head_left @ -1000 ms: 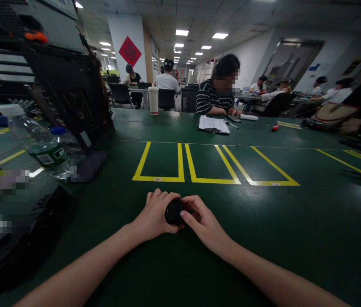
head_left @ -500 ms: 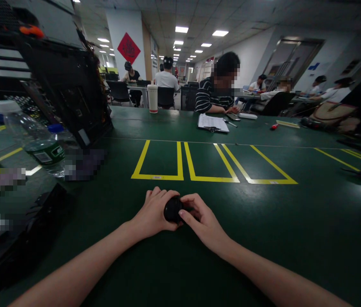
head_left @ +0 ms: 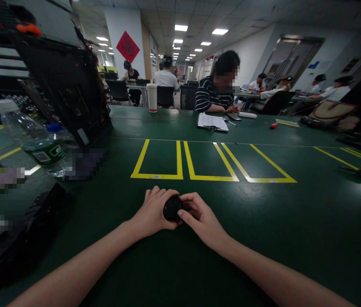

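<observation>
The left hand [head_left: 155, 213] is clamped round the left side of a round black object [head_left: 172, 208], and the right hand [head_left: 204, 219] closes on its right side, thumb in front and fingers behind. The object sits between them on the near, middle part of the bench [head_left: 263, 226]; whether it rests on the top or is held just above it, I cannot tell.

The likeliest trouble is a slip: the object looks smooth and rounded, so if the left hand's hold loosened while the right hand pressed or twisted, it could roll or drop onto the bench. Uneven force from the two hands could tilt it, and a small part, if it has one, could come away under the covering fingers. Toward the left edge, a sweep of the left arm could catch the black wrap [head_left: 23, 243] or, beyond it, topple a bottle.

Counted: one black object, two hands, three yellow frames [head_left: 158, 176] at mid-bench, and two bottles toward the left edge, a green-labelled one [head_left: 44, 153] and a blue-capped one [head_left: 55, 128]. One housing [head_left: 68, 94] stands beside them. Toward the far edge: one cup [head_left: 152, 98], one clipboard [head_left: 211, 122], one phone [head_left: 233, 116], and one seated person [head_left: 214, 94].
</observation>
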